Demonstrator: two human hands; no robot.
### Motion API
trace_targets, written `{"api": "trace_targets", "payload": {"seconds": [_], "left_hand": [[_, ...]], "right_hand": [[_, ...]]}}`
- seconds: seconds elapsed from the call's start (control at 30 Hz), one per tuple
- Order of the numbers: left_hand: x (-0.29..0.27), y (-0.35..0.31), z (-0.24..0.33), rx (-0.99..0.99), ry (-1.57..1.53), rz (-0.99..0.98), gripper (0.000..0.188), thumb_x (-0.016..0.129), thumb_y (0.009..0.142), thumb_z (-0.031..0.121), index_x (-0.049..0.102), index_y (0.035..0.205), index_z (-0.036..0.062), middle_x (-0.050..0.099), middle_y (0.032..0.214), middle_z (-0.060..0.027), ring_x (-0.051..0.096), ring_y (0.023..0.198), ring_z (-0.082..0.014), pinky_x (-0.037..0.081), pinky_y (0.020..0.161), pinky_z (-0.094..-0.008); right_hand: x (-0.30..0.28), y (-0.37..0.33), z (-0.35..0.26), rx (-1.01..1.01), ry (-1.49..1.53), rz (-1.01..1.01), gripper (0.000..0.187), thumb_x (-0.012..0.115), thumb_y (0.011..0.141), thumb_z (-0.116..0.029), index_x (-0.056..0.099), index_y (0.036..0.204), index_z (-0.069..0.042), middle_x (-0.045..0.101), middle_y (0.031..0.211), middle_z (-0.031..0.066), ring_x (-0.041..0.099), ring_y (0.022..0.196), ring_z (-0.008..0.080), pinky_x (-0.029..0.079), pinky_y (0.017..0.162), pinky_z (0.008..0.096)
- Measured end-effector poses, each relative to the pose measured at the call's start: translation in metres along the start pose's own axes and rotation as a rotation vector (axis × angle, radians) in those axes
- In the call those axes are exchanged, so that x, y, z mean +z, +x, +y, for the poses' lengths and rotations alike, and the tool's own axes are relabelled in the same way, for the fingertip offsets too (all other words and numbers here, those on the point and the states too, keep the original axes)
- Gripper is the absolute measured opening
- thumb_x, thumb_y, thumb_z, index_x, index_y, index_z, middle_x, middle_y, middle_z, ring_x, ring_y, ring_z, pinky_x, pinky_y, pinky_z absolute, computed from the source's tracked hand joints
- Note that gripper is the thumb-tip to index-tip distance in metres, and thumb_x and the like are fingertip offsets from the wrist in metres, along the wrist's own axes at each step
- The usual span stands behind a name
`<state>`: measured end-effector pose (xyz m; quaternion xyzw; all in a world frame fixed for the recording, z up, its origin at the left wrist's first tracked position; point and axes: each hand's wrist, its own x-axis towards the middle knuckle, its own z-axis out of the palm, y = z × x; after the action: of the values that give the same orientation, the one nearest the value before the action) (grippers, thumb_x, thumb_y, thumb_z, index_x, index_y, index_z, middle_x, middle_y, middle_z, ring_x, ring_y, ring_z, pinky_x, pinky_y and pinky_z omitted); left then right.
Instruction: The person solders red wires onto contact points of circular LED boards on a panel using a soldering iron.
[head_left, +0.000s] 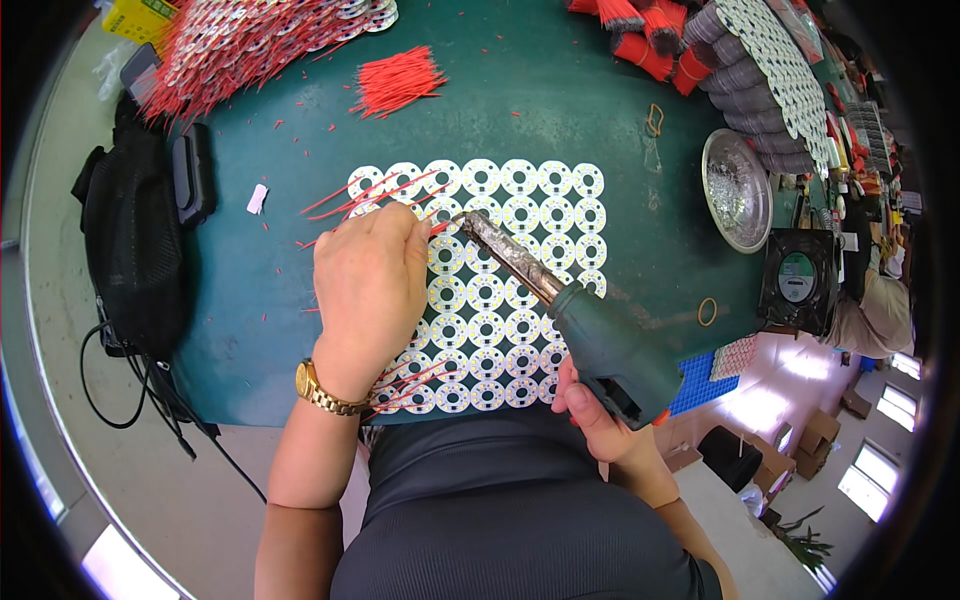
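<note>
A panel of joined round white circuit boards point(486, 308), each with a hole in its middle, lies flat before me. My left hand point(368, 285) is closed over the panel's left side, fingertips pinching a thin red wire point(438, 228) against one of the boards. In my right hand point(592, 412) is a soldering gun point(622, 345) with a dark green body, slanting up and left. Its tarnished metal tip meets the board close to the left fingertips; exact contact is too small to tell. More red wires point(400, 190) stick out from boards in the left columns.
Loose red wires point(398, 80) form a pile behind the panel. Wired boards point(270, 45) are heaped at far left. A round metal dish point(737, 190), a black fan point(797, 282) and stacked boards point(775, 70) stand right. A black bag point(135, 240) with cables hangs at the left edge.
</note>
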<state>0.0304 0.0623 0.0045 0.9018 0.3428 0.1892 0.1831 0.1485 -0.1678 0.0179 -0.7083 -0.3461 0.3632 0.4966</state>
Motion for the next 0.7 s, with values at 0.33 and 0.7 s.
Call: {"api": "trace_targets", "payload": {"seconds": [0.33,0.7], "left_hand": [[0.0,0.001,0.001,-0.019,-0.005,0.0,0.017,0.061,0.092,0.015,0.058,0.079,0.0056,0.058,0.069,-0.0094,0.056,0.069,-0.0296,0.039,0.067,-0.0411],[-0.029,-0.01,-0.005,-0.343,-0.206,0.2,0.02,0.058,0.099,0.013,0.055,0.083,0.0002,0.043,0.066,0.0018,0.034,0.064,-0.0049,0.033,0.055,-0.0235]], "right_hand": [[-0.003,0.001,-0.014,0.072,0.366,0.109,0.044,0.068,0.089,-0.028,0.051,0.115,0.003,0.059,0.077,0.0097,0.059,0.061,0.017,0.052,0.057,0.0303],[-0.006,-0.012,-0.009,0.146,0.647,-0.013,0.071,0.068,0.086,-0.051,0.044,0.127,0.002,0.059,0.085,0.0138,0.063,0.068,0.0221,0.053,0.061,0.0325]]}}
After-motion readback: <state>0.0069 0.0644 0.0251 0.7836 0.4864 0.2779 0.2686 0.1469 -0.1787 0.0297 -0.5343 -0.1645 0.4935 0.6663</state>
